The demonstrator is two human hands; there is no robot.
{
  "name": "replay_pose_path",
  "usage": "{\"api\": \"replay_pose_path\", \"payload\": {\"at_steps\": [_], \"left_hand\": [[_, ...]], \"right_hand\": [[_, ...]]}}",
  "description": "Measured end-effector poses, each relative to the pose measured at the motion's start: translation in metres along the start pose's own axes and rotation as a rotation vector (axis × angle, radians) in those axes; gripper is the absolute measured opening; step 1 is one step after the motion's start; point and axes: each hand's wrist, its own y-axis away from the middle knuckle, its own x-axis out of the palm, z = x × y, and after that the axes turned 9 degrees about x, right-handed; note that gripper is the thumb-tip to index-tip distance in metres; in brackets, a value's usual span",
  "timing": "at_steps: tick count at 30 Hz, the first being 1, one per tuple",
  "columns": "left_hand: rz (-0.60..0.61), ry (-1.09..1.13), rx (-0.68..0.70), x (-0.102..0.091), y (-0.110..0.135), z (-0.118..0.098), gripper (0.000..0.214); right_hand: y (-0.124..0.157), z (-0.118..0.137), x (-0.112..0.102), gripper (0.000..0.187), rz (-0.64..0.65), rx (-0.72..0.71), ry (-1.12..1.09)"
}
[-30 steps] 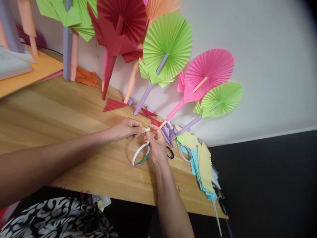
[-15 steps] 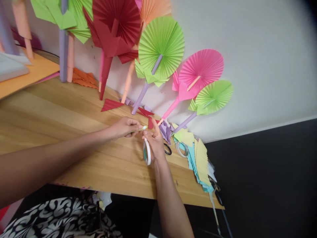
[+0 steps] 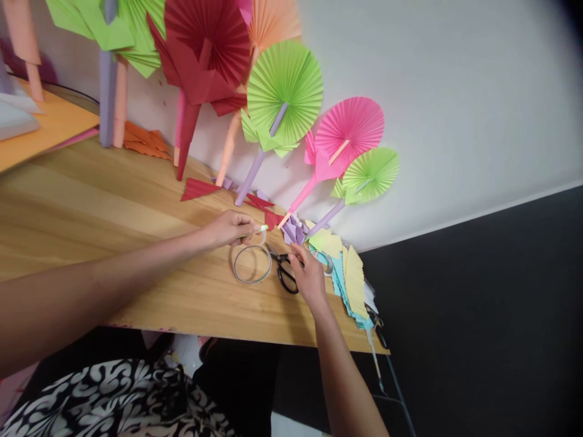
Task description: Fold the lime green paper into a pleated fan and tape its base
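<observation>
My left hand [image 3: 234, 229] is closed, pinching a small green-and-white strip [image 3: 263, 228] between thumb and fingertips. From the strip a short length of tape runs down to a tape roll [image 3: 252, 264], whose ring is just below that hand. My right hand [image 3: 310, 274] is at the black-handled scissors [image 3: 288, 276], its thumb and fingers curled at the upper handle loop. The scissors' blades point left toward the tape roll. How firmly the fingers hold the loop is partly hidden.
Folded paper fans stand against the wall, among them a green fan [image 3: 285, 91], a pink fan [image 3: 350, 130] and a dark red fan [image 3: 207, 42]. Purple scraps [image 3: 294, 230], yellow pleated paper [image 3: 354, 282] and another tape roll [image 3: 328, 265] lie at the right of the wooden table [image 3: 182, 297].
My right hand has let go of the tape roll and moved right to the scissors. The roll now hangs or rests below my left hand, which still pinches the strip.
</observation>
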Motion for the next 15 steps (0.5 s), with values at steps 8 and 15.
{"api": "replay_pose_path", "payload": {"at_steps": [8, 15], "left_hand": [[-0.011, 0.022, -0.02, 0.0, -0.001, 0.002, 0.026], [0.021, -0.119, 0.08, -0.004, -0.004, 0.01, 0.028]], "right_hand": [[0.023, -0.027, -0.015, 0.04, 0.19, -0.18, 0.599], [0.021, -0.024, -0.019, 0.055, 0.196, -0.111, 0.626]]}}
